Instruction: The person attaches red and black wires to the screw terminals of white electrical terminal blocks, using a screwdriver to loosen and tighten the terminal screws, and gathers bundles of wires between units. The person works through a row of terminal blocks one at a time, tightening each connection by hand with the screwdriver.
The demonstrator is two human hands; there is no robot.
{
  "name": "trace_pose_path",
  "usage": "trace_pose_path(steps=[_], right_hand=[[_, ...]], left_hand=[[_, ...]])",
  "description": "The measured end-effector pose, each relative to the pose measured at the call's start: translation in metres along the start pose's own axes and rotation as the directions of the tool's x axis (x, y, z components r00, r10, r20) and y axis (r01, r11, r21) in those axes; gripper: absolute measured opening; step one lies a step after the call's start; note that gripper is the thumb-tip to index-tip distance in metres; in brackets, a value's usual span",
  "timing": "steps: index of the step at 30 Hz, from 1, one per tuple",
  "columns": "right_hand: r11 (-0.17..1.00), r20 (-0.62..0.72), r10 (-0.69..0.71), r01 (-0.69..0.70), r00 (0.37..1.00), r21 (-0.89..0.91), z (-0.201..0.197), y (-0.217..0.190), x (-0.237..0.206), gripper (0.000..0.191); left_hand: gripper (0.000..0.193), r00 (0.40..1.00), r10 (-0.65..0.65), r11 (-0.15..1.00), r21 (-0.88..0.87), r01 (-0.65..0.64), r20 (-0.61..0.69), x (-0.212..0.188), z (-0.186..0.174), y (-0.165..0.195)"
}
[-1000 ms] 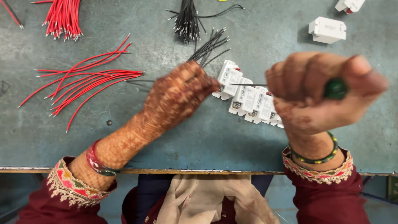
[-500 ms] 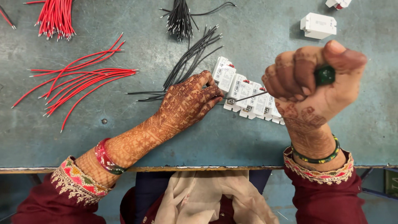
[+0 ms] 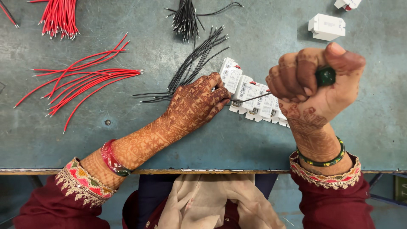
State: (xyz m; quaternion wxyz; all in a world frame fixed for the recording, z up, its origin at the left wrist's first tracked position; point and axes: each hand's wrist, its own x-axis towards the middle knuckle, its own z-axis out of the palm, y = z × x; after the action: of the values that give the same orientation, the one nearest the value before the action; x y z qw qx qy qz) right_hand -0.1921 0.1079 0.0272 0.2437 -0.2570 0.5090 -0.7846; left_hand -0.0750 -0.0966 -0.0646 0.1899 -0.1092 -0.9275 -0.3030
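- Right hand (image 3: 316, 87) closed in a fist round green-handled screwdriver (image 3: 325, 76); thin metal shaft runs left and down, tip sitting at the near edge of a row of small white plastic terminal-block modules (image 3: 254, 95).
- Left hand (image 3: 197, 104) lies palm-down on the grey-green metal workbench (image 3: 237, 144), fingers curled, fingertips pressed on the leftmost module of the row; whether it pinches anything under the fingers can't be told, likely one end of a black wire.
- Change vs a second ago: left hand was up and further left, clutching a fan of thin black insulated wires (image 3: 195, 63); now it has slid right and down onto the modules, and the black wires lie loose on the bench behind it.
- Right fist has lifted slightly and moved right; screwdriver tip has dropped from mid-air onto the row's front edge.
- Judgement: wire seating looks finished and the screw-tightening step is starting, left hand steadying the block.
- Module row sits mid-bench between the two hands, angled, touching left fingertips.
- Loose long red insulated wires (image 3: 80, 82) spread well left, apart from both hands.
- Bundled red wire bunch (image 3: 59, 19) top left; bundled black wire bunch (image 3: 184, 19) top centre.
- Single white rectangular module (image 3: 326, 26) top right, apart from the row.
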Motion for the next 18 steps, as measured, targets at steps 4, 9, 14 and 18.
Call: trace_pose_path(steps=[4,9,14,18], right_hand=[[0.999,0.005,-0.025,0.025,1.000,0.031,0.001,0.005,-0.001,0.067],[0.995,-0.009,-0.098,0.099,0.995,0.025,0.007,0.013,-0.006,0.066],[0.995,0.010,-0.100,0.100,0.995,0.004,0.013,0.013,-0.010,0.065],[0.997,0.021,-0.069,0.069,0.997,-0.025,0.013,0.011,-0.008,0.064]], left_hand=[[0.019,1.000,0.002,1.000,0.006,-0.002,0.025,0.000,0.002,0.000],[0.019,0.996,0.070,0.997,0.024,-0.069,-0.046,0.001,0.005,0.000],[0.019,0.997,0.079,0.996,0.046,-0.078,-0.020,0.004,0.010,0.003],[0.018,0.994,0.098,0.995,0.042,-0.096,-0.043,0.004,0.011,0.004]])
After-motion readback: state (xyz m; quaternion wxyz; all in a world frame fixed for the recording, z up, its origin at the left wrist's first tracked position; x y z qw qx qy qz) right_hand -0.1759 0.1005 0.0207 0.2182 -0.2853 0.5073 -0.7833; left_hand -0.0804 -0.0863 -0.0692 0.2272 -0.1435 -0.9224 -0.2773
